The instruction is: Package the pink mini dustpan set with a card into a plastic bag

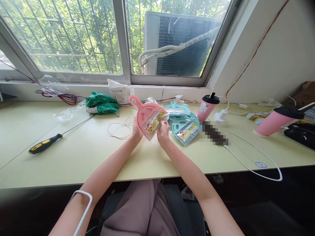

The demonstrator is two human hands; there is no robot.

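A pink dustpan (145,113) with a small brush and a printed label, partly wrapped in clear plastic, is held up over the table. My left hand (136,128) grips its left edge from behind, so most of those fingers are hidden. At the lower right, my right hand (162,129) is closed on the dustpan's packaging. Just right of my hands lie light-blue packaged dustpan sets, one dustpan (186,127) nearer me and another dustpan (176,108) behind it.
A screwdriver (48,143) and a green plastic bag (102,104) lie left. Pink cups (204,109) with black lids stand right, near a white cable (256,172) that loops over the table's front edge. Thin wire (119,130) curls behind my left hand. Windows line the back.
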